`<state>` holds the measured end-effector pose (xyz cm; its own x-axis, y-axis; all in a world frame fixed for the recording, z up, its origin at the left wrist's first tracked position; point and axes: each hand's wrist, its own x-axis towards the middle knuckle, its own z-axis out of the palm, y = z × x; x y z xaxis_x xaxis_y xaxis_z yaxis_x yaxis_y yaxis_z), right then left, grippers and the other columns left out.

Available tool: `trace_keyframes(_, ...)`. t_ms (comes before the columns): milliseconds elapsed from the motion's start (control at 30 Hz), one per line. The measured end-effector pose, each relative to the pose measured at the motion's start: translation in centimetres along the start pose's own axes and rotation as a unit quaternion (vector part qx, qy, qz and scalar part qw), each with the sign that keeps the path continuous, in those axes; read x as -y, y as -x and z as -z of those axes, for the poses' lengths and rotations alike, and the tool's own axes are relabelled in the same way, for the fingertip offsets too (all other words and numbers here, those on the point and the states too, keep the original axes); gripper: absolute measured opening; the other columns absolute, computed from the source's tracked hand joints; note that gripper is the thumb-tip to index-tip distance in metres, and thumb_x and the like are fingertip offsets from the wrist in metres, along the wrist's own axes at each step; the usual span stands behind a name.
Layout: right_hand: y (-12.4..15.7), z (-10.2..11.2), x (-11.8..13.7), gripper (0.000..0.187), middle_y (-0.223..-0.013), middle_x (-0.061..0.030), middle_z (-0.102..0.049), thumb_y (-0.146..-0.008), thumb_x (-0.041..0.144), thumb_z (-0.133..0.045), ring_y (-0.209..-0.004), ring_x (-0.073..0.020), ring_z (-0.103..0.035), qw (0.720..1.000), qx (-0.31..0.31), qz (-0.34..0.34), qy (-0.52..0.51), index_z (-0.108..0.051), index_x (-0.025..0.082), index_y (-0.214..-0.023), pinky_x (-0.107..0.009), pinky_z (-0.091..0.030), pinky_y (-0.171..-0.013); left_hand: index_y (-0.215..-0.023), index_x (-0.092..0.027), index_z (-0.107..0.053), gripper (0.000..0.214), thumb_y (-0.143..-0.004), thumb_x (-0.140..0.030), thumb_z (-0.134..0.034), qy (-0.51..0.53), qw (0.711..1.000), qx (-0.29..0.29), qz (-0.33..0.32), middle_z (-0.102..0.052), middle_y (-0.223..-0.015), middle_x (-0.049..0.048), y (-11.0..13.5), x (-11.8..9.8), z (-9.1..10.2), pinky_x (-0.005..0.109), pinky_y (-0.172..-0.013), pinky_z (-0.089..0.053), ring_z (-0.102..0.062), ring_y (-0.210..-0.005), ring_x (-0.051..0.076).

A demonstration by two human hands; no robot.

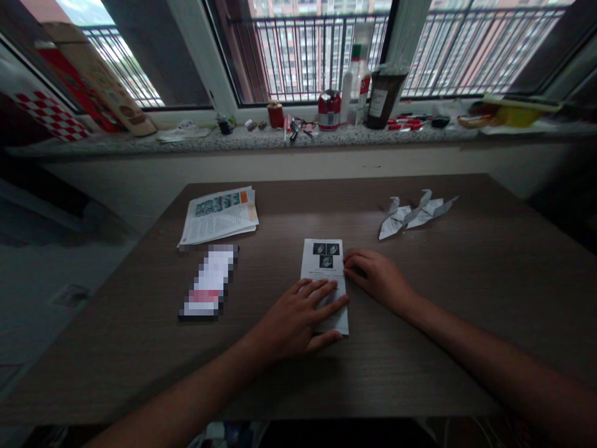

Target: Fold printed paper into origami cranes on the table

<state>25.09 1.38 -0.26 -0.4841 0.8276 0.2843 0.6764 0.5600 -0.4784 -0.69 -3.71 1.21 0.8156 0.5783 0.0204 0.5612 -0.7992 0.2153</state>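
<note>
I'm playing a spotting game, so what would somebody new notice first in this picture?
Probably the left hand, resting on a narrow printed paper near the middle of the table, with the right hand by the paper's right edge. Next, perhaps, the two folded paper birds toward the table's far right corner, and the red can on the windowsill behind.

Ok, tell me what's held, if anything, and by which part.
The left hand rests spread on the paper, not gripping. The right hand is at its upper right edge; whether pinching, I can't tell.
</note>
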Motion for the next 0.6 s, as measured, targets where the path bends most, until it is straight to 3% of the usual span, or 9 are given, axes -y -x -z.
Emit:
trace_keyframes(233, -1.6, -0.7, -1.5, 0.007, -0.098, -0.008, -0.071, -0.096, 0.019, -0.066, -0.094, -0.0243, -0.066, 0.999, -0.037, -0.02, 0.019, -0.068, 0.02, -0.089, -0.037, -0.051, -0.084, -0.161, -0.034, -0.038, 0.062, -0.106, -0.063, -0.041, 0.015, 1.0, -0.017, -0.015, -0.043, -0.163, 0.0063, 0.0, 0.3, -0.3, 0.056, -0.127, -0.021, -0.037, -0.151, 0.031)
trace_keyframes(600, -7.4, -0.4, -4.3, 0.013, -0.09, -0.0092, -0.068, -0.093, 0.016, -0.063, -0.078, -0.0217, -0.062, 0.994, -0.054, -0.058, 0.074, -0.068, 0.018, -0.082, -0.033, -0.046, -0.072, -0.16, -0.034, -0.038, 0.061, -0.107, -0.064, -0.037, 0.025, 1.0, -0.013, -0.002, -0.039, -0.166, 0.0068, 0.1, 0.2, -0.2, 0.057, -0.126, -0.022, -0.037, -0.152, 0.03)
